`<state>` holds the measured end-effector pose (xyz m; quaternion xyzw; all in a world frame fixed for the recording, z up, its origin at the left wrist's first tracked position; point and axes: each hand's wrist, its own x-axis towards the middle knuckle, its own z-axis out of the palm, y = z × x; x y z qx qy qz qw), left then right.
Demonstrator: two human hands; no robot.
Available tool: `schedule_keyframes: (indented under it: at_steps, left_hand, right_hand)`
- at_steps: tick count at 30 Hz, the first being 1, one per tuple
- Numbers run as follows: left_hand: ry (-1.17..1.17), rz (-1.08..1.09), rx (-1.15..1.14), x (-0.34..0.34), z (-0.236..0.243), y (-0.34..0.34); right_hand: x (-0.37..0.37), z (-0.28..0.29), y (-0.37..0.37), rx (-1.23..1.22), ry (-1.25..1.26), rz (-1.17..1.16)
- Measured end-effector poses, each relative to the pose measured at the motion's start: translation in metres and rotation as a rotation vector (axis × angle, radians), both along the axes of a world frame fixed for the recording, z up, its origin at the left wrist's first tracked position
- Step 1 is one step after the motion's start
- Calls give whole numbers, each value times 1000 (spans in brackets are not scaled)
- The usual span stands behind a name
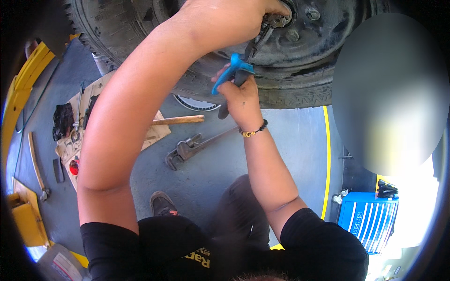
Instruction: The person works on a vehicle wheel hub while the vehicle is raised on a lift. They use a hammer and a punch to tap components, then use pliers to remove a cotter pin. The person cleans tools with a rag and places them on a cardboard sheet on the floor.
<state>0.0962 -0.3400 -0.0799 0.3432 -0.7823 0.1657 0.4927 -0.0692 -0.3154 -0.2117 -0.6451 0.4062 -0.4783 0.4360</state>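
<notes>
My left hand (239,18) reaches to the hub (281,18) of a large black tyre and steel wheel (318,51) at the top, its fingers bent at the centre; what they hold is partly hidden. My right hand (241,100) grips pliers with blue and dark handles (232,65) below the hub. The dark metal jaws of the tool point up toward the hub, near my left fingers.
A pipe wrench (185,150), a wooden handle (185,119) and a cardboard sheet with tools (68,150) lie below. A hammer (33,164) and yellow metal equipment (23,210) are at left, a blue tool chest (368,220) at right. A blurred patch covers the upper right.
</notes>
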Motion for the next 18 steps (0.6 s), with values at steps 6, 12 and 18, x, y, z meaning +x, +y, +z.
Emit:
schedule_keyframes:
  at_steps: [6, 12, 18]
  left_hand:
    - [263, -38, -71, 4, -36, 13]
    - [693, -138, 411, 4, -123, 78]
    - [294, -294, 67, -3, -131, 127]
  right_hand:
    - [-2, -3, -14, 127, -236, 140]
    - [-20, 48, 32, 526, -216, 155]
    - [-18, 167, 68, 990, -106, 215]
